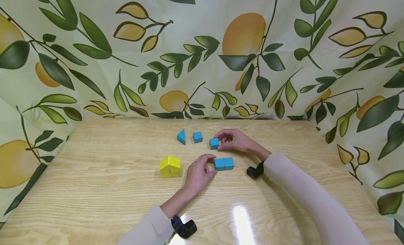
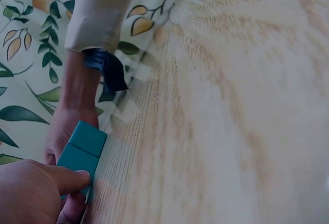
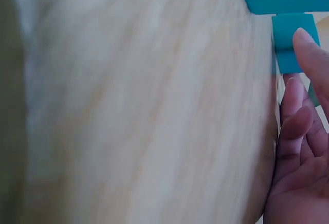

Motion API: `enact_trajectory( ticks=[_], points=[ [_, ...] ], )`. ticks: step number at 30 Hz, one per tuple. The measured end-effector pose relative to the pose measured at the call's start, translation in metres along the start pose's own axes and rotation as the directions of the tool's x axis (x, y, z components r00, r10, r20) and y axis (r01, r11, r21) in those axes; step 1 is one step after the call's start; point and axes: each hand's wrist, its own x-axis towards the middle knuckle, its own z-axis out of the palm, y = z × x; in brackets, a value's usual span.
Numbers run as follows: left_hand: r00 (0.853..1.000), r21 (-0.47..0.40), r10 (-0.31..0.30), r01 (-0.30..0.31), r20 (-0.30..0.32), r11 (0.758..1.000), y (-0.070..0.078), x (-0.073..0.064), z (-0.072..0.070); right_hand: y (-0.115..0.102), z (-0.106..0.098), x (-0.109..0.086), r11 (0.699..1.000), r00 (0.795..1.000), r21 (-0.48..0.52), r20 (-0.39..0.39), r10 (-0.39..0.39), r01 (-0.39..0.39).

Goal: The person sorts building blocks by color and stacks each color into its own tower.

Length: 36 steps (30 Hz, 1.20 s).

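On the wooden table, two blue cubes sit side by side, touching. My left hand (image 1: 199, 173) has thumb and fingertips at the left one (image 1: 219, 164); in the left wrist view the thumb lies on this blue cube (image 2: 77, 158) with fingers beyond it. Farther back, my right hand (image 1: 235, 140) pinches another blue cube (image 1: 214, 144) from its right side. The right wrist view shows the thumb on that cube (image 3: 293, 41), fingers partly beneath. Left of it stand a loose blue cube (image 1: 197, 137) and a blue triangular block (image 1: 181, 137).
A small yellow house shape made of blocks (image 1: 170, 166) stands left of my left hand. Black wrist cameras hang at both sleeves, the right one (image 1: 255, 170) close over the table (image 1: 104, 189). A leaf-and-fruit patterned cloth (image 1: 195, 24) walls the back and sides.
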Motion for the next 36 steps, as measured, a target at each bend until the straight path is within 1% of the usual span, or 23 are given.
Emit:
enact_trajectory(
  ticks=[6, 15, 21, 28, 32, 36],
  points=[
    [1.0, 0.008, -0.004, 0.004, 0.001, 1.0, -0.001, -0.001, -0.002, 0.002, 0.004, 0.001, 0.999, 1.0, 0.039, -0.019, -0.01, 0.011],
    [1.0, 0.018, -0.01, 0.01, -0.003, 1.0, -0.002, -0.002, -0.002, 0.008, 0.008, 0.001, 0.993, 0.997, 0.097, -0.043, -0.065, 0.069],
    [1.0, 0.02, 0.006, -0.006, -0.015, 1.0, -0.002, -0.002, -0.001, 0.01, 0.005, -0.005, 0.986, 0.995, 0.153, -0.09, -0.049, 0.063],
    [1.0, 0.017, 0.001, -0.001, 0.0, 1.0, -0.002, -0.003, 0.002, 0.007, 0.004, -0.02, 0.964, 0.99, 0.256, -0.135, -0.03, 0.064],
    [1.0, 0.021, 0.001, 0.0, -0.003, 1.0, -0.002, -0.003, 0.002, 0.002, 0.0, -0.033, 0.969, 0.985, 0.239, -0.169, -0.015, 0.056],
    [1.0, 0.019, 0.016, -0.016, -0.008, 1.0, -0.002, 0.0, 0.002, -0.002, -0.005, -0.045, 0.97, 0.977, 0.235, -0.214, -0.017, 0.069]
  ],
)
